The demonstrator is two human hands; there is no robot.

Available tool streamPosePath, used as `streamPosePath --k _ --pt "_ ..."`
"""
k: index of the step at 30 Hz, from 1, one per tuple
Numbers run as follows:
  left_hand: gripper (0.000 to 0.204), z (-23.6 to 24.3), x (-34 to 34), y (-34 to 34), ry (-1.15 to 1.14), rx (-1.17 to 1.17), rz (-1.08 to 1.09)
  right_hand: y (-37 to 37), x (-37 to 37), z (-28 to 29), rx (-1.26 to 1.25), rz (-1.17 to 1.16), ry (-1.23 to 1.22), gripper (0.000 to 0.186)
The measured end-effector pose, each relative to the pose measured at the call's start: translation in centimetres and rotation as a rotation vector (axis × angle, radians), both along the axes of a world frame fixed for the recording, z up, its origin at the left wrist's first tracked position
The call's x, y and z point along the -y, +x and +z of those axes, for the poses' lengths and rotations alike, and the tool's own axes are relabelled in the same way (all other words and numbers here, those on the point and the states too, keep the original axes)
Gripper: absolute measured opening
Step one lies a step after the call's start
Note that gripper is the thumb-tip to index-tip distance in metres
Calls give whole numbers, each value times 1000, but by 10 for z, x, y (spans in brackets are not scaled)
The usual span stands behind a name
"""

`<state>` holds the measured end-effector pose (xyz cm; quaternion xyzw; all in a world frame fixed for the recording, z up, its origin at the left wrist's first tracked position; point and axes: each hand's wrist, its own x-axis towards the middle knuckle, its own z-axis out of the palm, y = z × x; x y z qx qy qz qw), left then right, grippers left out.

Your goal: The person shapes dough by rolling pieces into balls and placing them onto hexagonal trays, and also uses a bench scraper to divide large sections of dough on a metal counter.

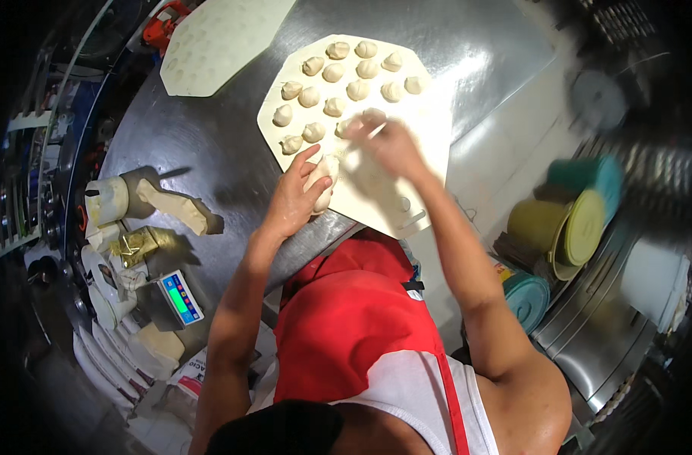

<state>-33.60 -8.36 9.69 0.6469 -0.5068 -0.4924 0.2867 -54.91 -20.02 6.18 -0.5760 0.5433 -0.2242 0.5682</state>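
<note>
A cream-coloured board [435, 155] with cut corners lies at the table's near edge. Several small pinched dough balls [333, 73] sit in loose rows over its far and left part. My left hand [291, 199] is wrapped round a longer lump of dough [327, 173] at the board's near left edge. Over the middle of the board is my right hand [391, 148], smeared by motion, close to the nearest dough balls. Whether its fingers hold a piece of dough cannot be made out.
A second cream board [225, 45] lies at the far left of the steel table [202, 136]. To the left stand a digital scale [181, 298], a white tub [106, 199] and a creased beige packet [172, 206]. Yellow and green buckets [539, 227] stand at the right.
</note>
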Motion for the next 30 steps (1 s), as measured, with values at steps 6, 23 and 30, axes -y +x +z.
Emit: streamPosePath --k 6,23,30 --pt "33 -2 -23 32 143 -58 -280 42 -61 56 306 27 -37 20" --pt "57 -74 -43 12 38 -307 -138 64 -139 73 89 78 -287 34" --pt "50 -60 -35 -9 130 -110 -109 -42 3 -44 -403 -226 -538 34"
